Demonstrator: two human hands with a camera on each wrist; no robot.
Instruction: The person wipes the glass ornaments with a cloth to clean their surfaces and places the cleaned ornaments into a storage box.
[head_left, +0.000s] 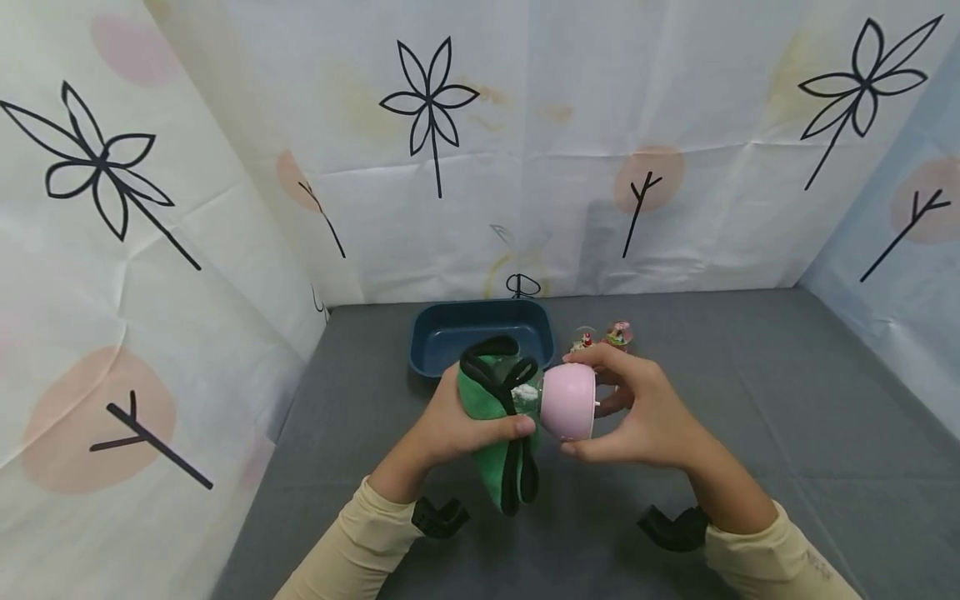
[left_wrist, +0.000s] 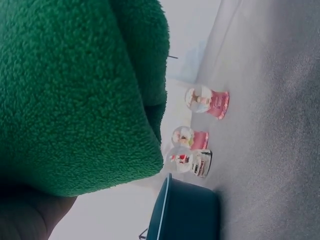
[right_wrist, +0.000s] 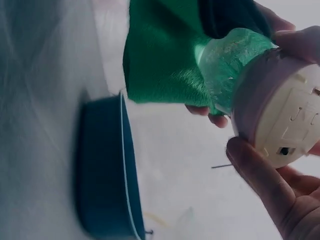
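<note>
A snow globe with a pink base (head_left: 567, 402) is held on its side above the table. My right hand (head_left: 648, 408) grips the base, thumb below and fingers above. In the right wrist view the base's pale underside (right_wrist: 292, 120) shows a battery cover and a small black switch. A green cloth (head_left: 483, 406) with black trim is wrapped about the clear dome (right_wrist: 227, 60). My left hand (head_left: 468, 429) holds the cloth around the dome, thumb over the trim. Cloth fills much of the left wrist view and hides most of that hand.
A dark blue tub (head_left: 450, 337) stands behind the hands on the grey table. To its right are small snow globes: one with a white base (left_wrist: 201, 163) and two with pink bases, one nearer (left_wrist: 218, 104) and one behind (left_wrist: 200, 140). Patterned sheets (head_left: 570, 100) enclose the back and sides.
</note>
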